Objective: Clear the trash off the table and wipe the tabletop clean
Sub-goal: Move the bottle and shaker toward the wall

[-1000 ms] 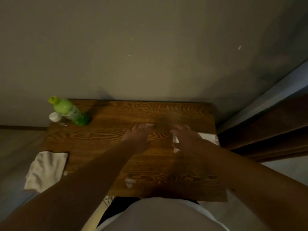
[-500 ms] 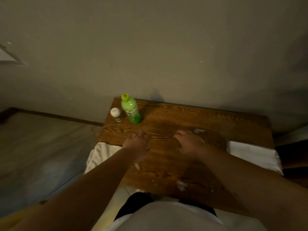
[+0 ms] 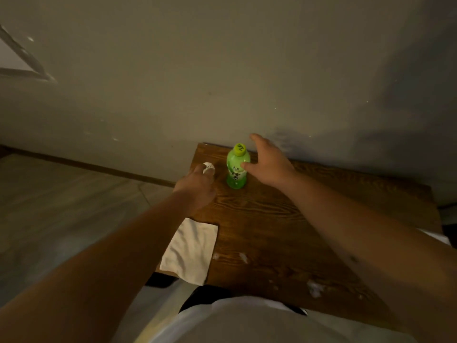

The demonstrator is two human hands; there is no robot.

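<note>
We start with the table (image 3: 321, 231), a wood-grain top pushed against the wall, and the risk we see there is its left edge: the white cloth (image 3: 190, 251) already hangs over that edge at about eight o'clock from the table's middle, so a careless sweep of the forearm could drag it to the floor. The green bottle (image 3: 236, 169) stands upright at roughly eleven o'clock, its long axis vertical and its yellow-green cap pointing up toward the wall. Our right hand (image 3: 269, 164) reaches it with fingers spread apart, the thumb just touching its side, not yet closed round it, and we judge a glancing contact could tip so tall and narrow a thing. Our left hand (image 3: 197, 186) curls over the small white-capped container (image 3: 208, 167) at the bottle's nine o'clock; whether it truly clamps it we cannot tell (the fingers hide most of it). Smallest, the white crumbs (image 3: 314, 288) near five o'clock could scatter if brushed.
</note>
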